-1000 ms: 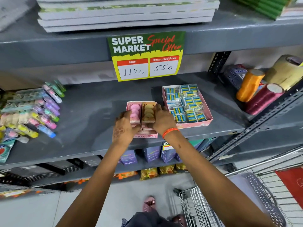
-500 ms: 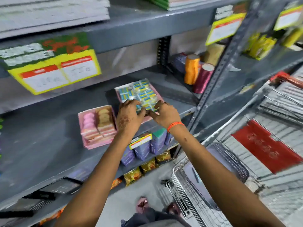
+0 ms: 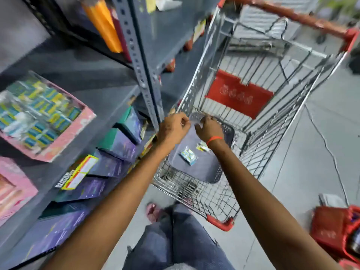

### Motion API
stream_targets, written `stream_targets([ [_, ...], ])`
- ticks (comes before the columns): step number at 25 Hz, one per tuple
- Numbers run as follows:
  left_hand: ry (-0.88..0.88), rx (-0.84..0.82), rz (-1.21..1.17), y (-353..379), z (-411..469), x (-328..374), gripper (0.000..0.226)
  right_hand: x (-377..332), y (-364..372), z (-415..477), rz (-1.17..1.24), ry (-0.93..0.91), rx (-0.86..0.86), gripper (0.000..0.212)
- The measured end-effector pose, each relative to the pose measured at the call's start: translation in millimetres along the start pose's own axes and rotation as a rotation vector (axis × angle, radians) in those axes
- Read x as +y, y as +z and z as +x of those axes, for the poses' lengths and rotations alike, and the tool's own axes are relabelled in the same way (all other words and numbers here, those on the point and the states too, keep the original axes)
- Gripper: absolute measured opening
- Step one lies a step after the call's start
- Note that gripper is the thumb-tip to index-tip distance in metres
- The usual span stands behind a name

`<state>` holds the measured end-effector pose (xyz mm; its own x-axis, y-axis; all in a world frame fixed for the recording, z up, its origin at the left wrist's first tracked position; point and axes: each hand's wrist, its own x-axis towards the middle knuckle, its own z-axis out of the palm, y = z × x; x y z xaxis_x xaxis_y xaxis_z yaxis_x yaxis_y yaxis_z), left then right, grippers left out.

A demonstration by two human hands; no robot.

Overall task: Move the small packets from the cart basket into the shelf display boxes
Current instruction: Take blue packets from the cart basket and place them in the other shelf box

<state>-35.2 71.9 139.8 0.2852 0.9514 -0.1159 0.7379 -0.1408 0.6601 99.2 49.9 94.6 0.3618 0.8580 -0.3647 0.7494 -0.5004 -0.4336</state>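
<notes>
Much of the view was smeared by motion or cut by the frame edges.

The pink cardboard display box (image 3: pixel 58 141) of blue-and-yellow packets was too blurred to count its contents, and a second pink box (image 3: pixel 13 190) ran off the left edge. The right hand (image 3: pixel 209 128) covered part of a small yellow-and-white packet (image 3: pixel 201 147) in the dark grey plastic basket (image 3: pixel 220 172); whether either hand, the left hand (image 3: pixel 173 129) included, pinched anything could not be told. Print on the yellow-edged shelf label (image 3: pixel 79 172) was unreadable. A red basket (image 3: pixel 331 230) was cropped at the right edge.
</notes>
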Motion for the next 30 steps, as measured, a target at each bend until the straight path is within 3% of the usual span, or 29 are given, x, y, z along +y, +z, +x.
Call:
stream_targets([
  [8, -0.15, -0.345, 0.121, 170.2, 41.5, -79.5, 0.009, 123.2, 70.5, 63.1, -0.054, 0.229, -0.159, 0.048],
  [12, 0.061, -0.678, 0.52, 208.8, 52.6, -131.2, 0.042, 168.6, 115.2, 94.9, -0.084, 0.267, -0.249, 0.053],
  [15, 0.273, -0.804, 0.653, 219.8, 60.4, -148.1, 0.069, 186.6, 145.5, 113.4, -0.111, 0.232, -0.253, 0.062],
  [17, 0.36, -0.818, 0.712, 224.4, 62.1, -152.0, 0.068, 189.6, 162.4, 123.2, -0.187, 0.135, -0.231, 0.055],
  [19, 0.468, -0.751, 0.793, 232.2, 62.5, -157.6, 0.05, 187.6, 176.2, 130.3, -0.278, 0.024, -0.197, 0.048],
  [23, 0.534, -0.683, 0.875, 232.2, 59.9, -152.6, 0.025, 181.7, 190.3, 127.1, -0.338, 0.0, -0.158, 0.043],
  [30, 0.41, -0.634, 0.912, 189.2, 50.6, -111.1, 0.046, 150.6, 140.0, 98.2, -0.357, 0.056, -0.241, 0.052],
])
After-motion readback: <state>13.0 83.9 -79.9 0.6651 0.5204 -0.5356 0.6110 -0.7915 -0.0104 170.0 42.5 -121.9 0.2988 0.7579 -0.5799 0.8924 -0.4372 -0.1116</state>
